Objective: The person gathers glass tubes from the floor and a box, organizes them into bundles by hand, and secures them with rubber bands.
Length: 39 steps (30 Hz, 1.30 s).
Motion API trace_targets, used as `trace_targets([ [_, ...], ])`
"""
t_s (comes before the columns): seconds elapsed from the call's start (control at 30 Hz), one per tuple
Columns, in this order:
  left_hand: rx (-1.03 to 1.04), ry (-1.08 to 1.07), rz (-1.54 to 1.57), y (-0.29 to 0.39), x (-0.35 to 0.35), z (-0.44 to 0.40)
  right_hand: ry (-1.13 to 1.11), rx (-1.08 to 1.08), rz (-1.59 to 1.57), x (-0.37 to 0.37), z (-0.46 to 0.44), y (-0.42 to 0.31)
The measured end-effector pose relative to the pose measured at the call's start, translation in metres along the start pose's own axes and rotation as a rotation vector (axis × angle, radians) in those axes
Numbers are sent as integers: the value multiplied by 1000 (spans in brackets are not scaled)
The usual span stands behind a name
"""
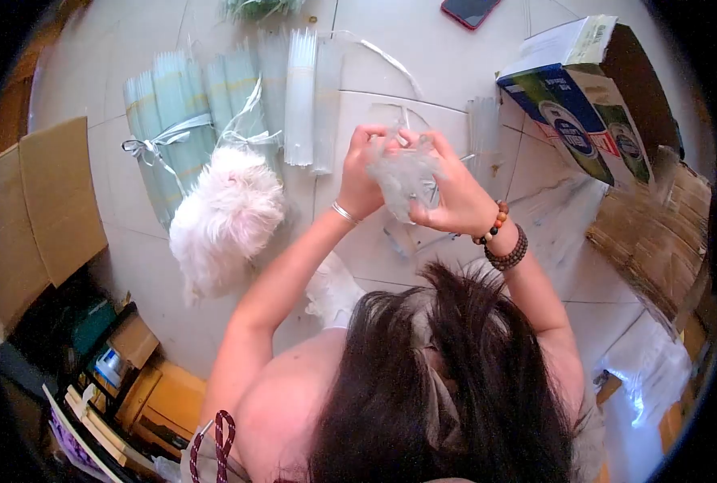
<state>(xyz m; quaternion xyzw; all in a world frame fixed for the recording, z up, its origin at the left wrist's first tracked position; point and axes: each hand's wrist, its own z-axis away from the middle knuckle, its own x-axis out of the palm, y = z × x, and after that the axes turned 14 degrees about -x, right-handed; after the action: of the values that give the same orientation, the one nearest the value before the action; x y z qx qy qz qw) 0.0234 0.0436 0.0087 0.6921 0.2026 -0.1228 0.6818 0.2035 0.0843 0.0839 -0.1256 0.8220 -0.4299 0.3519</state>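
In the middle of the head view, my left hand (361,175) and my right hand (464,195) are both closed on a crumpled clump of translucent plastic (407,179), held above the tiled floor. My left fingers curl behind its left side, partly hidden. On the other side my right thumb presses its lower edge. Left of my hands lie bundles of long, thin clear plastic sticks or tubes (169,101); white strips (173,135) tie some of them. A whiter bundle (300,97) lies closest to my left hand. Another clear bundle (484,129) is beyond my right hand.
A white fluffy dog (229,213) is beside my left forearm, against the tied bundles. An open printed carton (572,113) and brown cardboard (656,233) stand at right. A phone (471,10) lies at the top. Another cardboard box (48,209) is at left.
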Motion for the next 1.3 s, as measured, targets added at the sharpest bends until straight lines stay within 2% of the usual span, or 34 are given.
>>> trace_targets([
  [0.1, -9, -10, 59, -5, 5, 1, -79, 86, 160, 12, 7, 20],
  [0.17, -9, -46, 79, -6, 6, 0, 23, 57, 133, 17, -3, 17],
  [0.23, -291, -249, 366, -49, 23, 21, 104, 44, 131, 14, -15, 9],
  [0.27, -253, -231, 333, -65, 31, 28, 131, 47, 138, 14, -18, 3],
  [0.37, 31, -128, 94, -58, 26, 16, 291, 7, 148, 22, -29, -1],
  [0.5, 76, -228, -7, -72, 26, 10, 460, -35, 205, 42, -26, 18],
  [0.57, -100, -256, 87, -85, 17, 16, 457, -14, 145, 47, -27, 21],
  [0.6, -314, -233, 221, -81, 4, 34, 457, -3, 114, 48, -28, 20],
  [0.67, -337, -309, -20, -66, -22, 24, 331, 23, 101, 35, -35, 18],
  [0.7, -135, -401, -389, -38, -39, -2, 268, 39, 96, 29, -36, 18],
  [0.77, -27, -554, -365, -36, -39, -19, 190, 97, 54, 20, -28, 24],
  [0.8, -132, -607, 23, -57, -25, -19, 154, 129, 40, 15, -26, 27],
  [0.87, -200, -870, 311, -34, -25, -44, 55, 152, 52, 0, -31, 26],
  [0.93, -591, -784, 715, -69, 9, -19, 11, 193, 85, -3, -36, 20],
  [1.03, -673, -778, 884, -63, 11, -12, 128, 205, 126, 16, -31, 20],
  [1.07, -345, -702, 621, -72, 19, 1, 168, 153, 159, 21, -31, 22],
  [1.13, -162, -599, 523, -59, 34, 9, 217, 166, 146, 27, -29, 20],
  [1.27, -324, -415, 995, -43, 40, -2, 375, 167, 126, 40, -33, 19],
  [1.3, -366, -362, 1106, -38, 41, -4, 474, 165, 82, 41, -36, 18],
])
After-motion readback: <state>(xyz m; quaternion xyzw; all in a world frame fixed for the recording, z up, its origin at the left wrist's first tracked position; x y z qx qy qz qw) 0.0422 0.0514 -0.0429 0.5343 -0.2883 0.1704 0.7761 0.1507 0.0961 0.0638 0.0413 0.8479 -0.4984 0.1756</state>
